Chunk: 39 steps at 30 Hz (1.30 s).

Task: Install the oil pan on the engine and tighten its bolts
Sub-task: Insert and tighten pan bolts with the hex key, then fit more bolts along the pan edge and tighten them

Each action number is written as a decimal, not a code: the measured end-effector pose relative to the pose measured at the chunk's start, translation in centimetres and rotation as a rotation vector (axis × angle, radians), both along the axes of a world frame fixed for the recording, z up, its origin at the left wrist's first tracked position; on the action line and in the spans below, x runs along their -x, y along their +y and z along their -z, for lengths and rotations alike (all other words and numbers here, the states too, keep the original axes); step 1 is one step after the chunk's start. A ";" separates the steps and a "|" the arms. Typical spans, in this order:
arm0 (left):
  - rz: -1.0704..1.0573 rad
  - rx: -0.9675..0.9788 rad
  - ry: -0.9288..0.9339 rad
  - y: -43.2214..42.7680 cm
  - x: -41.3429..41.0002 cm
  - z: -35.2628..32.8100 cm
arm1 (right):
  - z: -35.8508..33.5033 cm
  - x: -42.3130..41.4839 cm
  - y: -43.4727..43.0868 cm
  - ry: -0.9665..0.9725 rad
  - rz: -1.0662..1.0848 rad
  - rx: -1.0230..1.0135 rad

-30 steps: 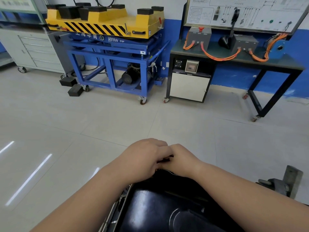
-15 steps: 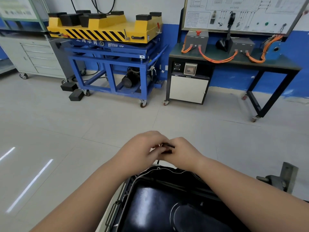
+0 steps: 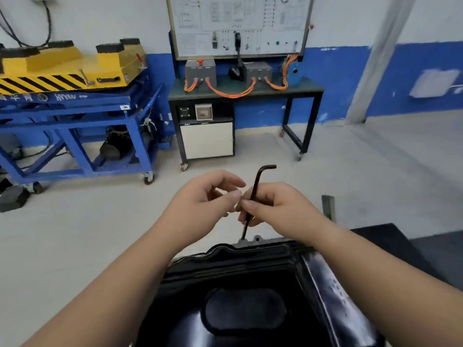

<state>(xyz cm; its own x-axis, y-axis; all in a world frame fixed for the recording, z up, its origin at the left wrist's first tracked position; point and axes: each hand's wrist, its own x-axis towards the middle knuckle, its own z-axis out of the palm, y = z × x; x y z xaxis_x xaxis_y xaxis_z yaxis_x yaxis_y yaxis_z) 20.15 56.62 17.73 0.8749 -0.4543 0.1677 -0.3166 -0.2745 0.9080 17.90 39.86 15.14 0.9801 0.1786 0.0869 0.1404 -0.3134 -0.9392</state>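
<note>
We see both hands close together at the centre of the view, just above the far rim of the oil pan (image 3: 225, 266). The black pan fills the bottom of the view from 5 to 7 o'clock, open side up, and both forearms reach across it.

The right hand (image 3: 278, 209) has its fingers curled round the shaft of a dark L-shaped hex key (image 3: 255, 187). The key stands almost upright, with its short bent end at the top pointing toward 3 o'clock. Its lower tip sits on the grey edge at the pan's far rim, at 6 o'clock from the hands. The view is too blurred there to make out a bolt.

The left hand (image 3: 205, 201) is at 9 o'clock from the key, its fingers loosely curved and holding nothing. Its thumb tip lies just beside the right forefinger, but we cannot tell whether it touches the key.

Across the pale floor (image 3: 75, 234), a blue cart (image 3: 75, 113) carrying a yellow platform (image 3: 62, 68) stands at 10 o'clock. A workbench (image 3: 300, 86) with orange cables (image 3: 230, 92) stands at 12 o'clock, under a wiring board (image 3: 238, 21).
</note>
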 end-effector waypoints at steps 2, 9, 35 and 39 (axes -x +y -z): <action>0.138 -0.067 0.016 -2.5 0.1 -0.5 | -0.2 2.4 -2.4 0.009 0.114 -0.083; 0.612 -0.289 -0.049 -12.6 3.9 -2.3 | 0.3 11.7 -10.1 -0.009 0.469 -0.398; 1.272 -0.640 -0.169 -57.3 37.6 20.0 | 20.4 51.7 -39.9 0.423 1.817 -0.467; 1.261 -0.743 -0.243 -59.2 39.6 23.0 | 22.4 53.8 -41.1 0.535 1.929 -0.411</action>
<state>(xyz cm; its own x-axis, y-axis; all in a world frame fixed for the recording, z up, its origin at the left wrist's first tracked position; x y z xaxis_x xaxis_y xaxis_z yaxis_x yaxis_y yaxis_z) -19.46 -2.58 -5.24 -0.1667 -0.9192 -0.3567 -0.8128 -0.0766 0.5774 -35.90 -1.26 -7.25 -0.2288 -0.8589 -0.4581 -0.3024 0.5100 -0.8053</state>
